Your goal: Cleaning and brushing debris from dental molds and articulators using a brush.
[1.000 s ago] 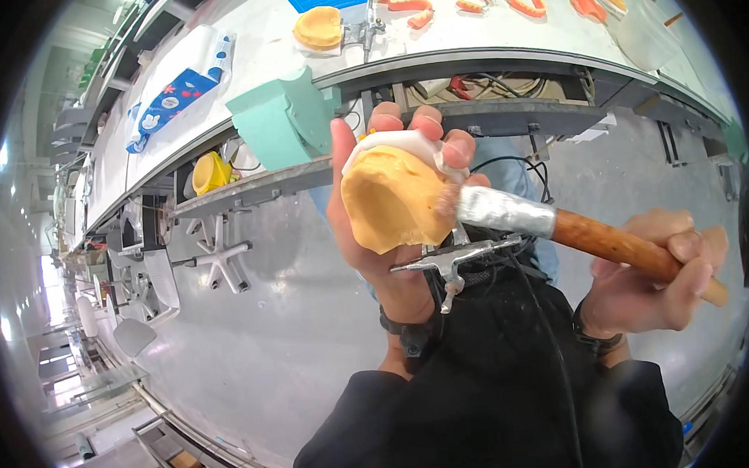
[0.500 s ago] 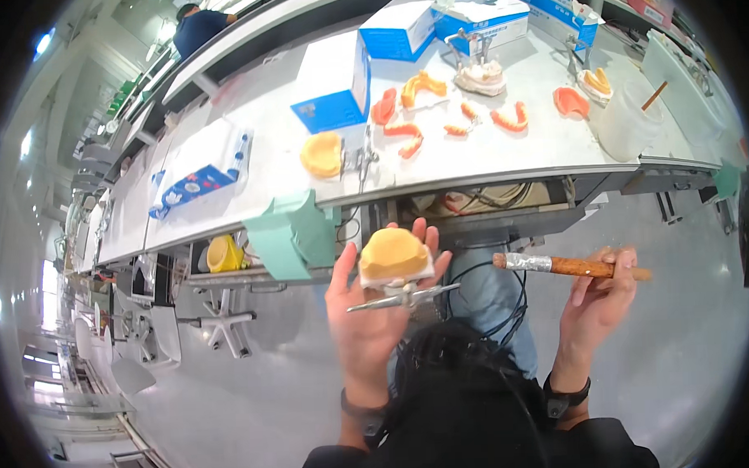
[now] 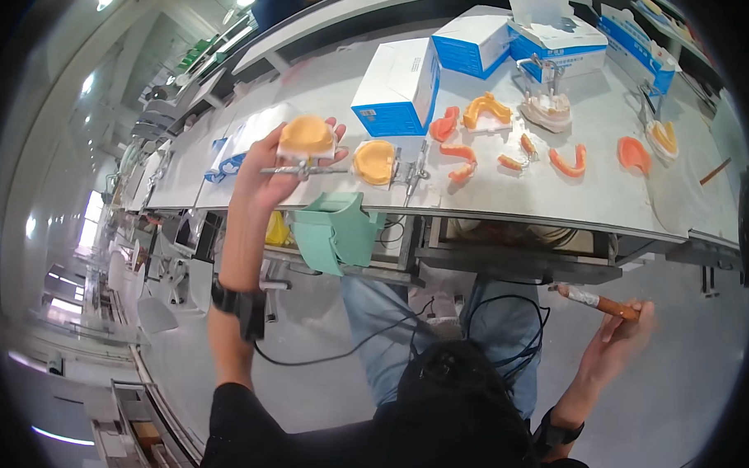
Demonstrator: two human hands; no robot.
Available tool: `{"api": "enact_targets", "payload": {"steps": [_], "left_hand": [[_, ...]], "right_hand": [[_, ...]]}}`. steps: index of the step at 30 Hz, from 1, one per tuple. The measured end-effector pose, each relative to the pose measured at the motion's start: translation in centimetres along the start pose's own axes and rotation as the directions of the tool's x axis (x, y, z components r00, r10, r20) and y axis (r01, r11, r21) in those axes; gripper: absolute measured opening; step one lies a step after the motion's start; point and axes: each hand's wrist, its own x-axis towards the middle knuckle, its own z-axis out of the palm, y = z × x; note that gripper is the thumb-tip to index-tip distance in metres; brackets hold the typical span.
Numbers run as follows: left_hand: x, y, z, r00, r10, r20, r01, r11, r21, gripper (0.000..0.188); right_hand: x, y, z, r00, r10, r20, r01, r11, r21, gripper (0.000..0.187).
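Observation:
My left hand [image 3: 265, 187] is raised over the bench's front left part, its fingers around a yellow dental cast [image 3: 307, 136] on a white base. A metal articulator arm [image 3: 306, 169] sticks out below that cast. Close by on the bench lies a second yellow dental cast [image 3: 375, 163], joined to a metal articulator [image 3: 413, 171]. Off the bench's front edge at the lower right, my right hand [image 3: 616, 345] is closed on a brown wooden-handled tool [image 3: 615, 308]. Silvery wrapping covers part of the tool's shaft, and its tip points left; the tip's kind is not clear.
Pink and orange dental pieces [image 3: 568, 163] lie on the bench [image 3: 513, 198] with a white cast [image 3: 546, 112]. Blue-and-white boxes [image 3: 396, 89] stand behind. A green bin [image 3: 335, 235] hangs at the front edge beside an open drawer [image 3: 516, 262]. Black cables [image 3: 337, 356] cross my legs.
My left hand has carried the cast up and left, from before my body to over the bench. My right hand, still gripping the tool, sits lower in view. The whole view has shifted.

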Motion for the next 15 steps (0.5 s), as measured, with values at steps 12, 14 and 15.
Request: {"api": "enact_targets", "payload": {"steps": [12, 14, 15], "left_hand": [[10.1, 3.2, -13.2, 0.995, -0.058, -0.078, 0.092, 0.812, 0.577, 0.038], [10.4, 3.2, -13.7, 0.997, 0.031, -0.067, 0.020, 0.761, 0.649, 0.043], [10.3, 3.2, -13.3, 0.998, 0.019, -0.064, 0.028, 0.757, 0.652, 0.043]], "right_hand": [[1.9, -0.5, -2.3, 0.990, -0.002, -0.138, 0.004, 1.000, 0.009, 0.025], [2.2, -0.7, -2.9, 0.985, -0.030, -0.170, 0.031, 0.999, 0.006, 0.025], [2.6, -0.8, -3.2, 0.984, -0.030, -0.177, 0.033, 0.999, 0.018, 0.025]]}}
